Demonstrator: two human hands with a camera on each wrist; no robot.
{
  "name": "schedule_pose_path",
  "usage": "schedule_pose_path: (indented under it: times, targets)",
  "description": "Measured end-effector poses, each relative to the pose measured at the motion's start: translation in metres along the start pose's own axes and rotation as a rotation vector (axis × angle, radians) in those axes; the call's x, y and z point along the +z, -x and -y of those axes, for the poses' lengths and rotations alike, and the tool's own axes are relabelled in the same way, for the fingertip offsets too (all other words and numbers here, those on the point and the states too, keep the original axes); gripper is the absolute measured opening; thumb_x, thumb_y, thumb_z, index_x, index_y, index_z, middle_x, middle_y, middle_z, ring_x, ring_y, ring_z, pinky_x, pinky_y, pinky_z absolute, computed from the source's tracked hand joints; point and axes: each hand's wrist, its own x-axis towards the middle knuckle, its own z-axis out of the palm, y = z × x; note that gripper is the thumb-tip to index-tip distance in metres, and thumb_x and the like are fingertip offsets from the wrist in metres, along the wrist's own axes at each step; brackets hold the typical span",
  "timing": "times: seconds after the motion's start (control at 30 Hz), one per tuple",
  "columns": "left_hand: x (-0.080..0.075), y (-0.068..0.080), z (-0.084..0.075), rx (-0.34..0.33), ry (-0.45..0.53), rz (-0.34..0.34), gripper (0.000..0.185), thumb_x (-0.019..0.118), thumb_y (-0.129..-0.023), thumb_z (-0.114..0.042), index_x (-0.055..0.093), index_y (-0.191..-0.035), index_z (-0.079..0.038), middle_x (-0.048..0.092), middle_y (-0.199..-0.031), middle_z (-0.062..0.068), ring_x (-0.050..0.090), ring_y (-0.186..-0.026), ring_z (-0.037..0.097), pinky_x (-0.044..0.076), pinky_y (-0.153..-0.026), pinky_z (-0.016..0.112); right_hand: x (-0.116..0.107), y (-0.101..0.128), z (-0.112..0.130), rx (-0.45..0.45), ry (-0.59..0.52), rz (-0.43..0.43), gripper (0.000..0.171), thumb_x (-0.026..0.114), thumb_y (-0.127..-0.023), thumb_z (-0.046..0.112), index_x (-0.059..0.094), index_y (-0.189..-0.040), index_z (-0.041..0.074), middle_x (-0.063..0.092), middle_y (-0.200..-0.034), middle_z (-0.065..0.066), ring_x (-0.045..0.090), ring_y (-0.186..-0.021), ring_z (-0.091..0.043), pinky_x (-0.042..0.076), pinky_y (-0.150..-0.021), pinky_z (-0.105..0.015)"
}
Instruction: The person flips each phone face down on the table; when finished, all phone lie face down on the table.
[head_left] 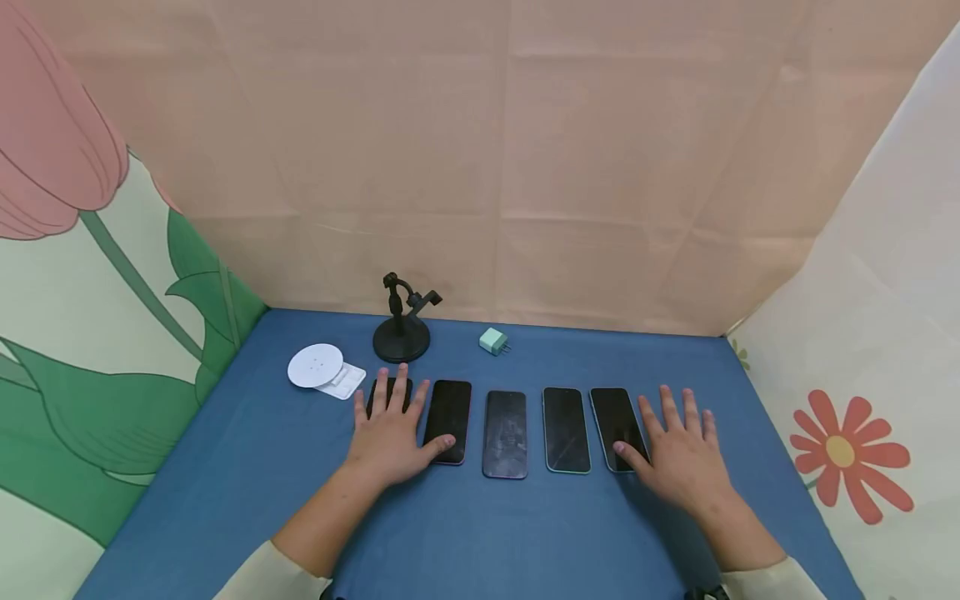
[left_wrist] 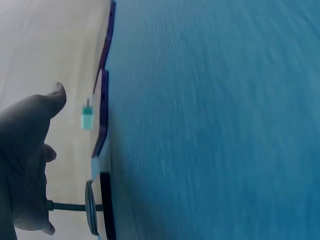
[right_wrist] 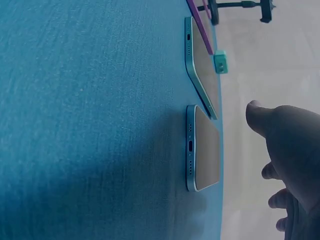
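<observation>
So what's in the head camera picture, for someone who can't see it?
Two hands lie flat on a blue table by five dark phones in a row: the left hand covers the leftmost phone, the right hand lies beside the rightmost phone.

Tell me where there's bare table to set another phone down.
Bare blue table runs in front of the phone row, between the two forearms. More lies behind the row, right of the green charger. The back left is crowded: black stand, white disc, left hand.
</observation>
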Motion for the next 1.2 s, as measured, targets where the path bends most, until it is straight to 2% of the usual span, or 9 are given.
schedule_pose_path:
  times: [0.13,0.43,0.6,0.83,0.97,1.2]
  targets:
    - [0.003,-0.003,-0.010,0.017,0.017,0.003,0.100,0.059,-0.088,-0.078,0.030,-0.165,-0.022,0.004,-0.174,0.013,-0.008,-0.159,0.039,0.005,-0.121,0.071,0.001,0.000,-0.001,-0.005,-0.022,0.003,0.099,0.044,-0.096,0.078,0.032,-0.162,0.006,0.013,-0.169,-0.029,-0.004,-0.154,-0.053,0.007,-0.118,-0.075]
    - [0.007,-0.010,-0.035,0.067,0.081,-0.007,0.093,0.059,-0.091,-0.073,0.033,-0.164,-0.021,0.010,-0.174,0.013,0.006,-0.159,0.039,0.017,-0.122,0.065,0.002,0.000,0.001,-0.021,-0.030,-0.037,0.093,0.055,-0.097,0.069,0.038,-0.159,0.002,0.028,-0.162,-0.033,0.022,-0.147,-0.059,0.025,-0.112,-0.076]
    - [0.006,-0.014,-0.049,0.094,0.116,-0.017,0.092,0.059,-0.092,-0.073,0.036,-0.163,-0.021,0.014,-0.173,0.012,0.013,-0.158,0.040,0.022,-0.121,0.065,0.002,0.000,0.002,-0.018,-0.047,-0.053,0.090,0.058,-0.097,0.065,0.039,-0.158,0.001,0.032,-0.160,-0.033,0.027,-0.145,-0.059,0.031,-0.108,-0.076]
    - [0.007,-0.021,-0.063,0.116,0.160,-0.024,0.088,0.062,-0.093,-0.068,0.037,-0.162,-0.020,0.019,-0.172,0.011,0.020,-0.156,0.040,0.027,-0.119,0.066,0.002,0.000,0.004,-0.015,-0.068,-0.068,0.088,0.061,-0.098,0.060,0.040,-0.156,-0.002,0.036,-0.158,-0.033,0.032,-0.142,-0.057,0.034,-0.108,-0.075]
    - [0.006,-0.023,-0.072,0.133,0.166,0.001,0.087,0.059,-0.094,-0.069,0.037,-0.162,-0.020,0.020,-0.172,0.011,0.023,-0.155,0.039,0.030,-0.118,0.065,0.003,-0.001,0.004,-0.011,-0.088,-0.068,0.089,0.062,-0.098,0.058,0.039,-0.155,-0.006,0.036,-0.157,-0.034,0.035,-0.140,-0.057,0.036,-0.107,-0.073]
    - [0.005,-0.025,-0.090,0.151,0.249,0.043,0.083,0.058,-0.096,-0.068,0.040,-0.161,-0.020,0.027,-0.169,0.010,0.028,-0.153,0.036,0.035,-0.117,0.061,0.005,-0.002,0.005,0.007,-0.135,-0.058,0.088,0.062,-0.099,0.056,0.038,-0.155,-0.007,0.038,-0.155,-0.035,0.037,-0.137,-0.058,0.037,-0.106,-0.073]
